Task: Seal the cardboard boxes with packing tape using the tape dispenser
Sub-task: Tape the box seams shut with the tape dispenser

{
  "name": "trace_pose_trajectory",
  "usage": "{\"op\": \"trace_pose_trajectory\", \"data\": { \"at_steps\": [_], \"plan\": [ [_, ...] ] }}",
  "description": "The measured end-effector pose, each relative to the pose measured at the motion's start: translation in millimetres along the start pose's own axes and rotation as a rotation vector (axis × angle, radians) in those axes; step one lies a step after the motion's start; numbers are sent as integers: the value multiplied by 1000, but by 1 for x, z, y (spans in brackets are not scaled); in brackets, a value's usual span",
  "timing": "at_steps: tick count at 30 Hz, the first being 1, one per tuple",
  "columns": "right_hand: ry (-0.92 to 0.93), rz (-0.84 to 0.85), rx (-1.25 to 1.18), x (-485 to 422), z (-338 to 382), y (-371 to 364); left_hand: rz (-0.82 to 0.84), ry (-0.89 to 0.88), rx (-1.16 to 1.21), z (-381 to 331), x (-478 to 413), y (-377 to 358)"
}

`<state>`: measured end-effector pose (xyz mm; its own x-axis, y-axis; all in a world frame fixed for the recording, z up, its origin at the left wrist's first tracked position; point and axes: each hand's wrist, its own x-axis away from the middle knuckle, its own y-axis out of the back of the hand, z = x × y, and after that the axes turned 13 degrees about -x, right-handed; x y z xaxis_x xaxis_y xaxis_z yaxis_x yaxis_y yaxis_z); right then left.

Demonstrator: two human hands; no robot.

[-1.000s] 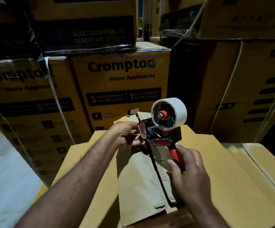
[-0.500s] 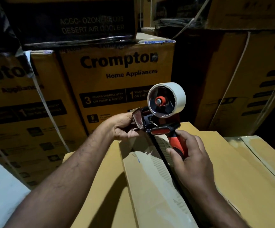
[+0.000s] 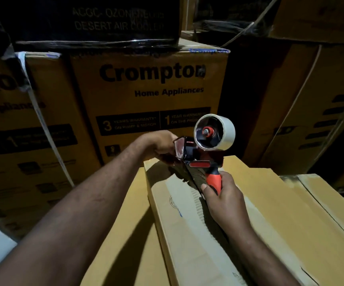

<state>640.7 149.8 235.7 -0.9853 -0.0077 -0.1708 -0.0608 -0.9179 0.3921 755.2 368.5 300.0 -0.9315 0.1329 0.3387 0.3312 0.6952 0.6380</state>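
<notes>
stacked cartons wall off the far side (close behind), box top open rightward

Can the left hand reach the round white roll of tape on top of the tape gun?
Probably yes. The left hand is already at the front of the red and black tape dispenser, right beside the white tape roll. Nothing sits between them, and the right hand only holds the handle below.

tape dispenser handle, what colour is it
Orange-red with black, on the tape dispenser handle in the right hand; head view.
</notes>
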Motion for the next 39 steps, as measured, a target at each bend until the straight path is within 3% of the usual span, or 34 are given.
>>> {"op": "trace_pose_trajectory", "data": {
  "at_steps": [7, 14, 21, 24, 29, 39],
  "plan": [
    [-153, 39, 120, -16, 4, -1, -96, 3, -221, 0, -25, -10],
    [-233, 106, 184, -29, 25, -11, -124, 46, -154, 20, -36, -10],
    [-79, -18, 473, -7, 22, -37, -64, 7, 53, 33, -40, 1],
    [-54, -26, 537, -5, 20, -33, -69, -46, -7, 28, -46, 5],
    [-19, -9, 530, -11, 15, -29, -137, -73, -178, 19, -60, 12],
    [201, -30, 514, -1, 1, -30, -216, 1, -159, 28, -71, 5]
  ]
}}
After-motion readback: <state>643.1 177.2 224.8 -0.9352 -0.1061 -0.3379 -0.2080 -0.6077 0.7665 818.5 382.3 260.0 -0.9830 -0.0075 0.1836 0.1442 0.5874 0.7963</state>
